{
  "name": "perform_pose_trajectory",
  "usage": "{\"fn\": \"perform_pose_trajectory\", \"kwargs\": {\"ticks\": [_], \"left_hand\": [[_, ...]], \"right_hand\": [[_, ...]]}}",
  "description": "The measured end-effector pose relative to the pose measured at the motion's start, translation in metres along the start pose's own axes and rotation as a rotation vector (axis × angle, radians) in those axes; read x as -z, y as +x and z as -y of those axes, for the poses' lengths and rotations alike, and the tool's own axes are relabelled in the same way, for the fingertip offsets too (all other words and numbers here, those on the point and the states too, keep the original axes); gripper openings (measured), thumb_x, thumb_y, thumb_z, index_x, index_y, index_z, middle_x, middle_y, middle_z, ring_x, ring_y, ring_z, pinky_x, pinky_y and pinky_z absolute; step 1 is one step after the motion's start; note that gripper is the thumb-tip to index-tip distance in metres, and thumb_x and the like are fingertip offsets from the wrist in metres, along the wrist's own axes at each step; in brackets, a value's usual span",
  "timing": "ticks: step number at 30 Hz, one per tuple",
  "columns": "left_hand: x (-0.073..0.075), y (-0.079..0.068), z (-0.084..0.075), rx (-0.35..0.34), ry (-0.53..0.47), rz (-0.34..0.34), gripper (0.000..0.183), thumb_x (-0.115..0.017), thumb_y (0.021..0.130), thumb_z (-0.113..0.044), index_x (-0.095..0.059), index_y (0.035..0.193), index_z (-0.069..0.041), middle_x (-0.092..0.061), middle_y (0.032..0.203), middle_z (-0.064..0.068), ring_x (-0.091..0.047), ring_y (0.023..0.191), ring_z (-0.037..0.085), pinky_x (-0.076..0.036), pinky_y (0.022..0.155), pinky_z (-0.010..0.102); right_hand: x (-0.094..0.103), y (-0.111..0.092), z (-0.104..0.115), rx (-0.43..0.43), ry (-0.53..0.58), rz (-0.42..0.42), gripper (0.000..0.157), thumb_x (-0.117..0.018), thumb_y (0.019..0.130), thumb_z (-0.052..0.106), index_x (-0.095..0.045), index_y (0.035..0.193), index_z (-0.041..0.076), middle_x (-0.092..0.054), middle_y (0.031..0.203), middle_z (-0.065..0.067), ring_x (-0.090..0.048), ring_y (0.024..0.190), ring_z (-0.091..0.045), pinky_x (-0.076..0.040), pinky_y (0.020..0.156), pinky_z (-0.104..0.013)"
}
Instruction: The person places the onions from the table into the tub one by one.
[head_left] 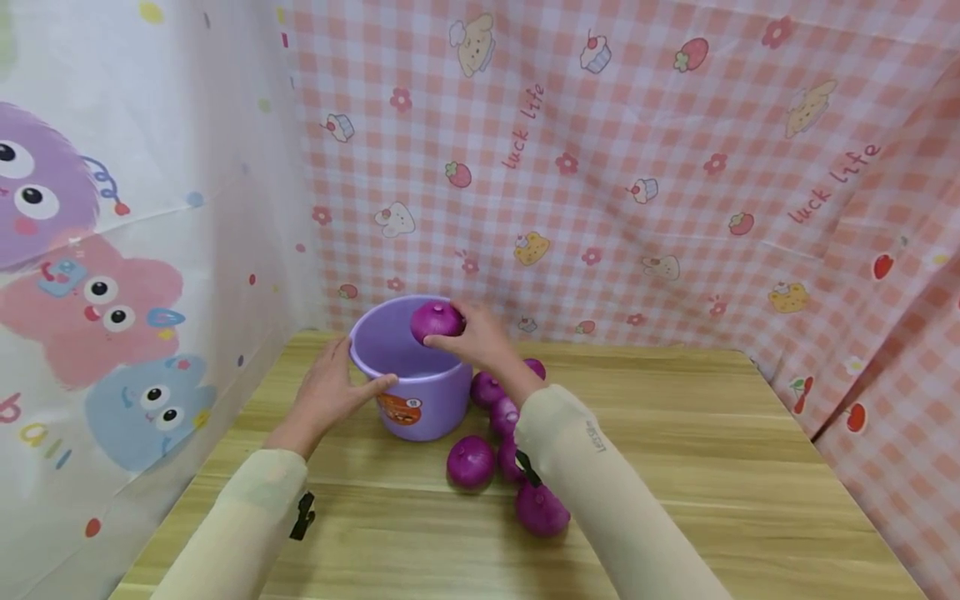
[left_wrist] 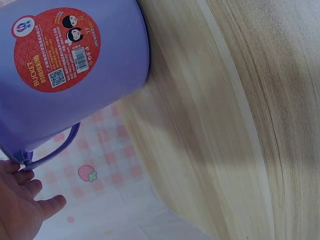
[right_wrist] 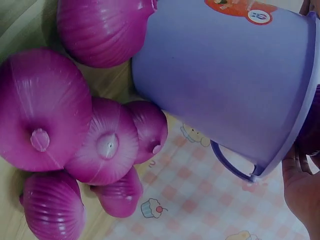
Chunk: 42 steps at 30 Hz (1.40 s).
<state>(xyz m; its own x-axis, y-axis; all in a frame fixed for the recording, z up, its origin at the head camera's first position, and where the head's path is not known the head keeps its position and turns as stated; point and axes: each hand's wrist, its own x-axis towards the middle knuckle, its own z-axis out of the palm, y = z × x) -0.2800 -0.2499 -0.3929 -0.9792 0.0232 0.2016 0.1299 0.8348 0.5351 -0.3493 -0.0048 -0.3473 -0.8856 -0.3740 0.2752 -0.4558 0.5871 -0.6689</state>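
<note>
A purple bucket (head_left: pixel 431 408) with an orange-red label stands upright on the wooden table. My left hand (head_left: pixel 330 392) holds its rim at the left, thumb over the front edge; the left wrist view shows those fingers (left_wrist: pixel 34 188) beside the handle (left_wrist: pixel 60 150). Within the bucket's mouth, my right hand (head_left: pixel 480 337) grips a purple-red onion (head_left: pixel 437 322) between thumb and fingers. In the right wrist view this onion (right_wrist: pixel 312 122) is partly hidden by the bucket wall. More onions lie right of the bucket, among them one in front (head_left: pixel 471 462) and another (head_left: pixel 542 508) near the right sleeve.
The wooden table (head_left: pixel 675 467) reaches back to a pink checked cloth (head_left: pixel 600 208) hanging behind it. A white cartoon-print cloth (head_left: pixel 225 250) hangs at the left. Several onions (right_wrist: pixel 42 110) sit close together under my right forearm.
</note>
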Motion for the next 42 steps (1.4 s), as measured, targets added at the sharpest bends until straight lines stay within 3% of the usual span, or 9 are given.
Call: {"fn": "perform_pose_trajectory", "kwargs": {"ticks": [15, 23, 32, 42], "left_hand": [[-0.007, 0.001, -0.004, 0.016, -0.004, 0.013, 0.115, -0.062, 0.082, -0.073, -0.017, 0.156, 0.002, -0.020, 0.159, 0.027, -0.020, 0.144, 0.046, -0.021, 0.112, 0.068], [-0.007, 0.001, -0.006, 0.015, -0.002, 0.011, 0.111, -0.065, 0.084, -0.066, -0.017, 0.156, 0.003, -0.019, 0.158, 0.028, -0.021, 0.143, 0.048, -0.021, 0.112, 0.068], [-0.006, 0.003, 0.000, -0.007, 0.013, -0.014, 0.118, -0.058, 0.079, -0.079, -0.019, 0.156, 0.001, -0.023, 0.158, 0.027, -0.025, 0.142, 0.047, -0.023, 0.111, 0.068], [0.000, 0.001, -0.002, -0.021, 0.024, -0.021, 0.108, -0.064, 0.085, -0.066, -0.021, 0.155, 0.003, -0.026, 0.156, 0.028, -0.024, 0.142, 0.047, -0.024, 0.111, 0.067]], "right_hand": [[-0.015, 0.000, -0.001, -0.002, -0.033, 0.010, 0.079, -0.080, 0.082, 0.044, -0.051, 0.144, 0.004, -0.056, 0.139, -0.015, -0.055, 0.124, -0.029, -0.047, 0.104, -0.040], [-0.015, -0.002, -0.003, -0.048, 0.056, 0.021, 0.082, -0.081, 0.083, 0.038, -0.044, 0.147, 0.003, -0.055, 0.137, -0.019, -0.060, 0.119, -0.029, -0.053, 0.095, -0.038], [-0.009, -0.004, -0.003, -0.067, 0.126, 0.018, 0.078, -0.080, 0.084, 0.034, -0.045, 0.148, 0.004, -0.055, 0.137, -0.022, -0.058, 0.121, -0.034, -0.053, 0.096, -0.041], [-0.003, -0.006, -0.002, -0.089, 0.136, 0.017, 0.078, -0.079, 0.085, 0.039, -0.046, 0.149, 0.010, -0.051, 0.137, -0.019, -0.057, 0.121, -0.031, -0.053, 0.095, -0.040]]}}
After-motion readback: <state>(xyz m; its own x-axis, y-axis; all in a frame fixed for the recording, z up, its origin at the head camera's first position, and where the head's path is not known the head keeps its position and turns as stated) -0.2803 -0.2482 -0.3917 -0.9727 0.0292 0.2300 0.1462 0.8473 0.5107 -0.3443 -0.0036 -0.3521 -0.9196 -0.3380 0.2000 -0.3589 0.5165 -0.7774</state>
